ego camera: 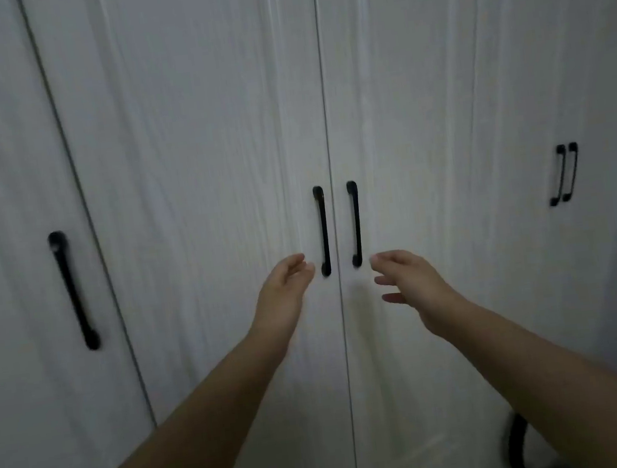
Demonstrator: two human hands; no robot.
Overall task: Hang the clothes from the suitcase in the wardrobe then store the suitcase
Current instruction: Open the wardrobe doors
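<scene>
The white wardrobe (208,129) with a faint wood-grain surface fills almost the whole view, and all its tall flat doors are closed. Its two middle doors meet at a thin dark vertical gap (328,153) that runs from the top edge to the bottom edge. On each side of this gap there is one slim black bar handle with rounded ends: the left middle handle (322,230) and the right middle handle (355,224), both upright and close to each other.

The person's bare left hand (285,291) is raised just beside the lower end of the left middle handle, with the fingers a little curved and spread, not touching it. The bare right hand (408,280) is near the lower end of the right middle handle, also loose with fingers apart, and holds nothing. The two hands are separated by the door gap, and both bare forearms reach in from the bottom corners.

Further left, another narrow seam (74,177) divides the next door, which carries a longer-looking black bar handle (73,290), slightly blurred. At the far right, a pair of black handles (563,173) stands side by side on the last doors. In the lower right corner a dark curved object (518,449) shows partly; what it is cannot be told. The suitcase and the clothes are not seen in this view.
</scene>
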